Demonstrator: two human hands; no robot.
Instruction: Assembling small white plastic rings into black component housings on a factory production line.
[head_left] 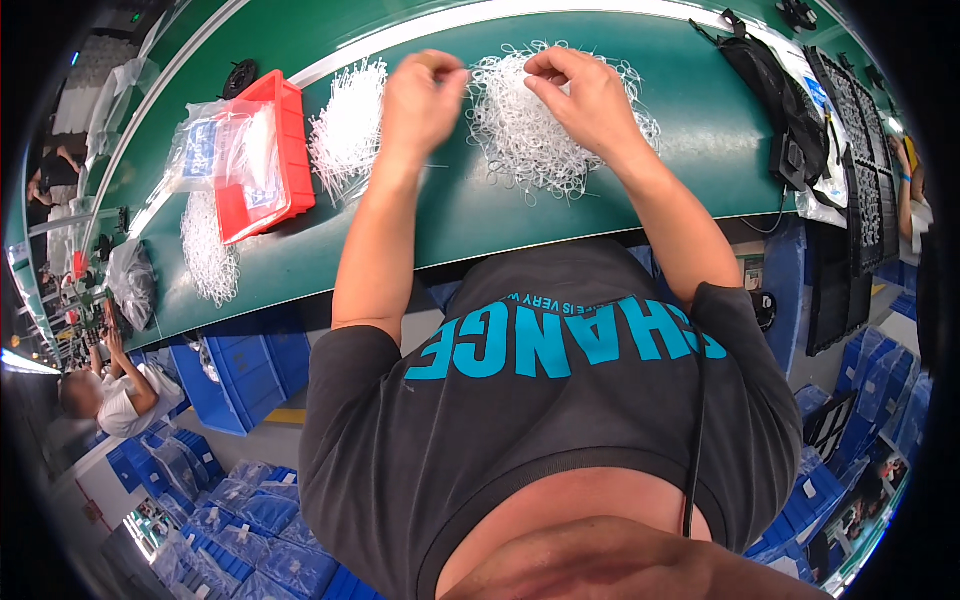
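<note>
My left hand [425,105] is raised over the green table, between two piles of thin white plastic pieces. Its fingers are curled inward, and whatever they hold is hidden. A thin pale strand shows just below that wrist. To the right lies a large tangled pile of white looped plastic ties [540,150]. My right hand [585,95] hovers above this pile, thumb and forefinger pinched toward the left hand; what is between the fingertips is too small to make out. Left of my left hand is a pile of straighter white ties [350,125], partly covered by my forearm.
A red bin [290,150] holding clear plastic bags stands at the left, beside another white pile [210,250]. A black bag [760,90] and black trays [860,130] are at the right. Blue crates [235,375] fill the floor. A co-worker [125,390] is at the far left.
</note>
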